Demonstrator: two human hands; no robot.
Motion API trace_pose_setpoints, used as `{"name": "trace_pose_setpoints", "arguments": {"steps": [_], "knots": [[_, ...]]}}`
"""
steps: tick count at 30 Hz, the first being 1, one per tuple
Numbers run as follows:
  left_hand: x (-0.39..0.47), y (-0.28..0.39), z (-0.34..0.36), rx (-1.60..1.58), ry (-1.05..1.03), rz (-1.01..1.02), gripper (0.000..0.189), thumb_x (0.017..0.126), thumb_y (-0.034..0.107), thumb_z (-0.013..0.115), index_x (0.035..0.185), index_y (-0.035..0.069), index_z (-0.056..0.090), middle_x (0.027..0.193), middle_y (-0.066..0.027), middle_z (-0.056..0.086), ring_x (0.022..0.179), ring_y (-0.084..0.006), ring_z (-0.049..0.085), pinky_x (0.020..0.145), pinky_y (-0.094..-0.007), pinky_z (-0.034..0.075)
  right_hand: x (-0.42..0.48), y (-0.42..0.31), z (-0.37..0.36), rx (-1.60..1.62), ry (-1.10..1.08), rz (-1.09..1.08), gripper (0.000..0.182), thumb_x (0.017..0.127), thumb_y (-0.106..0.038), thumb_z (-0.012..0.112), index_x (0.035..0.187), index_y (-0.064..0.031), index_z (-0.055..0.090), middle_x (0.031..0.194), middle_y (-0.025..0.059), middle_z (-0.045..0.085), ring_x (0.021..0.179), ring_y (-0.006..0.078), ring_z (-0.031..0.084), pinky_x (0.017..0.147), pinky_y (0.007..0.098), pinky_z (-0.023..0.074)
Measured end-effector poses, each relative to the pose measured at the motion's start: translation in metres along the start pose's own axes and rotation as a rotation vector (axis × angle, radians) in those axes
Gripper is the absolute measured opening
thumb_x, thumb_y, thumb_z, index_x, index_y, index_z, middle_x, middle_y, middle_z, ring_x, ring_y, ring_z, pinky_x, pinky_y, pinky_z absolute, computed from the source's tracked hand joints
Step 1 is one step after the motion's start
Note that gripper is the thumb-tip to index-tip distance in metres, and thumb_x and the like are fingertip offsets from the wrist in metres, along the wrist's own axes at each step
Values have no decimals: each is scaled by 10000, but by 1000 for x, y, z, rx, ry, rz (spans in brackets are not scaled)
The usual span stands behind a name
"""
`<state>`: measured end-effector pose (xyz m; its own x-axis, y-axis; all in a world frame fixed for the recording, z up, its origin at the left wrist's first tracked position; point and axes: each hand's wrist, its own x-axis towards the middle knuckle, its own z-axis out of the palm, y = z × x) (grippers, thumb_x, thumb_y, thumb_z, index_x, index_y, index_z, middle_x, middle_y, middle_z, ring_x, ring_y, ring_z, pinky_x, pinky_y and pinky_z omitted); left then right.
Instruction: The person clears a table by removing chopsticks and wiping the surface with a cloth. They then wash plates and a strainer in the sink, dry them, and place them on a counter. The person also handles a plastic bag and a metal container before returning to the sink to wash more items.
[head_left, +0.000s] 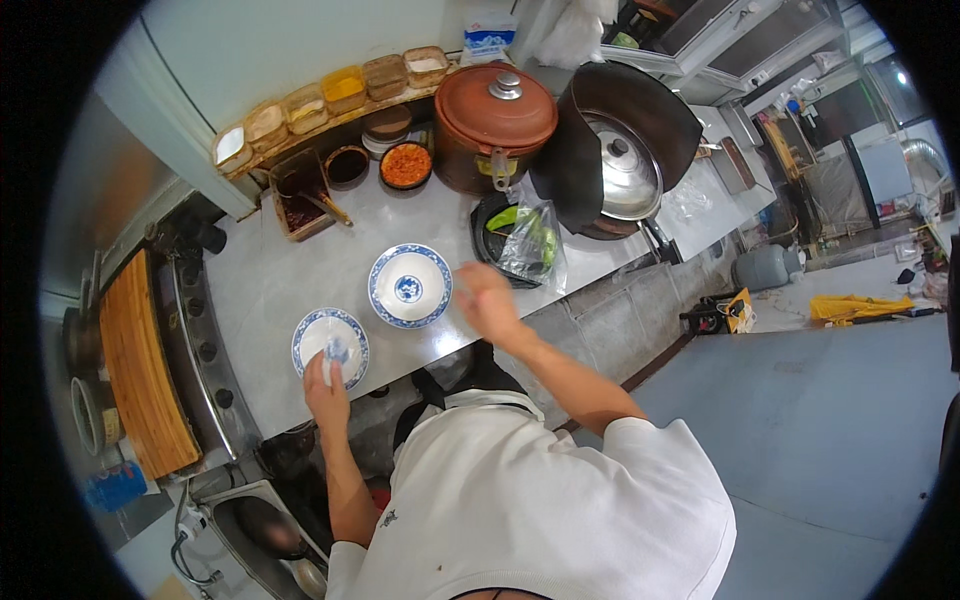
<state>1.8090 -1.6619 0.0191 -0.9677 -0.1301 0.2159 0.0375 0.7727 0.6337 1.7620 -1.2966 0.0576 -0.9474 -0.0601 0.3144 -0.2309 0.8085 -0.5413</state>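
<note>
My left hand (324, 391) is at the near rim of a white bowl (309, 337) with a blue patterned band, at the counter's front. A small pale, blurred thing (330, 366) shows between its thumb and fingers; I cannot tell what it is. Farther back and to the right sits a second blue-and-white bowl (390, 296), with a blue motif at its centre and no food in it. My right hand (487, 304) is blurred beside this bowl's right rim. Whether its fingers touch the rim or hold anything is unclear.
Behind the bowls stand a tub of dark sauce with a spoon (298, 214), a bowl of chopped red chilli (406, 165) and a lidded brown pot (491, 112). Green peppers (506, 219) and a plastic bag (532, 247) lie on the right. A wooden board (142, 367) is at left.
</note>
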Motion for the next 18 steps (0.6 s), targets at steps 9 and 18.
{"name": "trace_pose_setpoints", "arguments": {"steps": [9, 18], "knots": [[19, 12, 13, 243, -248, 36, 414, 1003, 294, 578, 1229, -49, 633, 1244, -257, 631, 1157, -431, 596, 1002, -477, 472, -32, 100, -67, -454, 53, 71, 348, 795, -52, 676, 1140, -7, 656, 1300, 229, 613, 1324, 425, 485, 1086, 525, 401], [48, 127, 37, -635, -575, -296, 412, 1019, 271, 613, 1291, -38, 606, 1268, -130, 662, 1153, -247, 623, 1011, -372, 469, 28, 3, -65, 1124, -19, 487, 160, 1030, -131, 526, 1075, -27, 640, 1000, 66, 705, 922, 182, 681, 800, 297, 534]]}}
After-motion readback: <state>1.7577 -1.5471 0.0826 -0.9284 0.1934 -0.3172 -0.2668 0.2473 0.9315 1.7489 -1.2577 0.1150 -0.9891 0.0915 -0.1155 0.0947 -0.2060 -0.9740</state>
